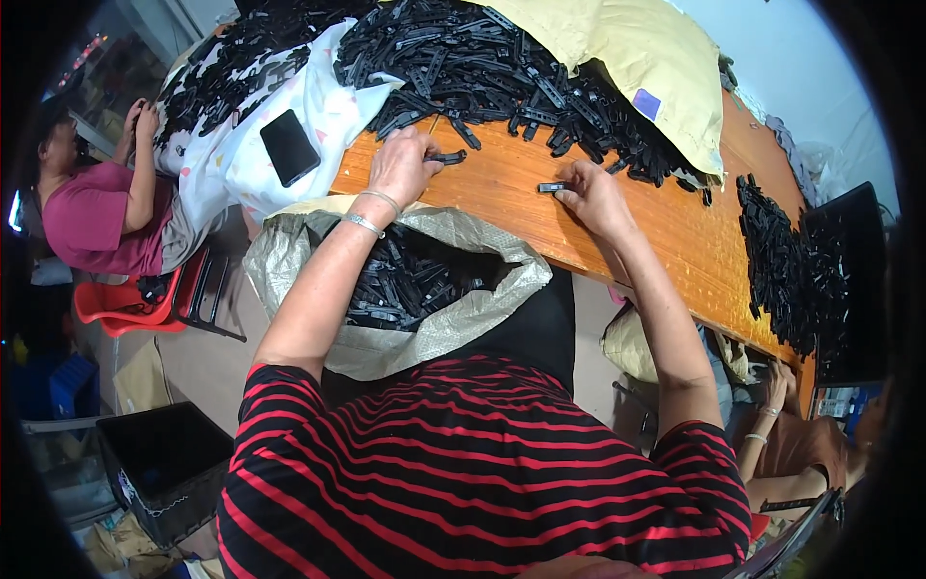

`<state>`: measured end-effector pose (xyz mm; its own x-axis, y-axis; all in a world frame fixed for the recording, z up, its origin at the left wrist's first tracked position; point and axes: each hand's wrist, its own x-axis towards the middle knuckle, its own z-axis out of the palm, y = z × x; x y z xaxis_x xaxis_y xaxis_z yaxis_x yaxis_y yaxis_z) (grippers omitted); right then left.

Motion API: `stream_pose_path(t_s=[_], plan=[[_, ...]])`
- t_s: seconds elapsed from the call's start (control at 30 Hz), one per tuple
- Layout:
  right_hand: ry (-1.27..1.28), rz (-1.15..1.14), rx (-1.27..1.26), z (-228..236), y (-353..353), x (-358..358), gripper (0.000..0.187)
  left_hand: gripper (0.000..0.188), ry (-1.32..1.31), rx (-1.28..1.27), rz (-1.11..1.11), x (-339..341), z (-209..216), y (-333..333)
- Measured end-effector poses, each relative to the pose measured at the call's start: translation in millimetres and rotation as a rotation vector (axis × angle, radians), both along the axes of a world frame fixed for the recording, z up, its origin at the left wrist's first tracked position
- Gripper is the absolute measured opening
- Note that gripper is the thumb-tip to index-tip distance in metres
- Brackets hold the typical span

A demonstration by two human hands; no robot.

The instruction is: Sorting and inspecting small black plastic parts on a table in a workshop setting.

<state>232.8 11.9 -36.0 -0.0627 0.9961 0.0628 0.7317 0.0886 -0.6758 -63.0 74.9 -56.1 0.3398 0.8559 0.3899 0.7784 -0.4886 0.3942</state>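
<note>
Over the wooden table's near edge, my left hand [401, 166] is closed, pinching a small black plastic piece [447, 157] that looks like a long clip. To the right, my right hand [595, 200] grips a similar black plastic piece [551, 188] between thumb and fingers, just above the wood. The two pieces are apart. A large heap of like black pieces [453, 68] lies beyond both hands. Below my left forearm, an open woven sack [444, 338] at my lap holds many more of them.
A yellowish sack [656, 58] lies on the heap's right side. A black phone [289, 147] rests on white patterned cloth [227, 159] at left. More black pieces [772, 261] are piled at the table's right end. People sit at left and lower right; a black crate [164, 454] stands on the floor.
</note>
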Motion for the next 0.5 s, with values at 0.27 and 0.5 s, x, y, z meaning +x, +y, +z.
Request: stream_pose_path(t_s=[0.27,0.5], plan=[[-0.433,0.114,0.204,3.0,-1.2,-6.2,0.024,0.018,-0.173,-0.026,-0.057,11.7,17.2,-14.0],[-0.002,0.148,0.503,53.7,-18.4,-64.2,0.018,0.020,-0.706,-0.340,-0.257,28.3,32.2,-35.4]])
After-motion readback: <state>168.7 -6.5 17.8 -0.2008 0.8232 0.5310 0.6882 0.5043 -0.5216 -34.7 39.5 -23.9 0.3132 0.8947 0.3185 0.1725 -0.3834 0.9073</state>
